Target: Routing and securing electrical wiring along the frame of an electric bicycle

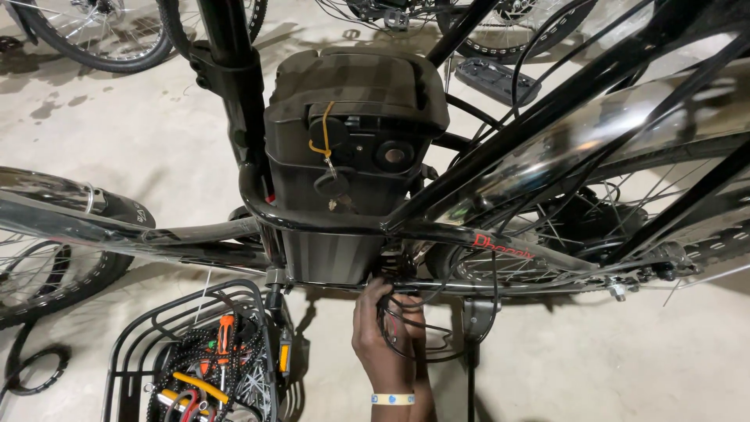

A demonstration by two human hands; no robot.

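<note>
A person's hand [383, 332], a pale band at its wrist, reaches up under a black electric bicycle's battery case [344, 156], fingers [373, 295] curled into a tangle of thin black cables [414, 324] just below the case and beside the frame tube [469, 234]; which of the person's hands it is cannot be told for sure, and the other is out of sight. The fingers close loosely around the cables rather than lying spread flat. The battery case sits upright between the seat post [234, 78] and the rear wheel [594, 227], with a key [332, 184] hanging from an orange strap at its lock. A chrome mudguard [594, 133] arcs over the rear wheel at right. At lower left a black wire basket [125, 352] holds orange-handled hand tools [223, 336] and a coiled cord. A kickstand [475, 344] stands just right of the hand on the pale concrete floor [141, 133]. Other bicycle wheels [101, 35] rest beyond.
</note>
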